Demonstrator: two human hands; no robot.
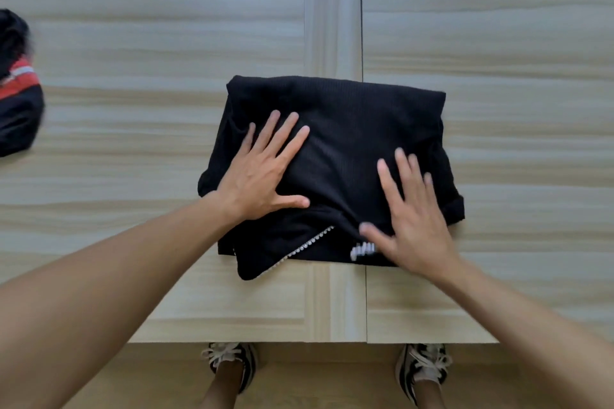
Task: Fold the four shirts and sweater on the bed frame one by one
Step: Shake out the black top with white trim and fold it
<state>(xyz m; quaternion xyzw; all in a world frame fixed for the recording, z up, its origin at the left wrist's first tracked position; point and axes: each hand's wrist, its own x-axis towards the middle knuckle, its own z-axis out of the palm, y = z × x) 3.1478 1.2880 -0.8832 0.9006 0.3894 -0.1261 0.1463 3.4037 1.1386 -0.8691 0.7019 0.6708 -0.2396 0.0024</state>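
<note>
Lying folded on the bed frame (133, 143), a black garment (349, 129) is pressed under both hands, which are kept apart. The left hand (262, 173) is laid flat with fingers spread. The right hand (412, 222), blurred, is laid flat on the near right corner. Nothing is gripped. Far left of the left hand, a black and red garment (16, 93) is seen

Two black-and-white sneakers stand on the light wooden floor (325, 382). The left sneaker (232, 363) and the right sneaker (422, 366) are well apart, both with white laces.
</note>
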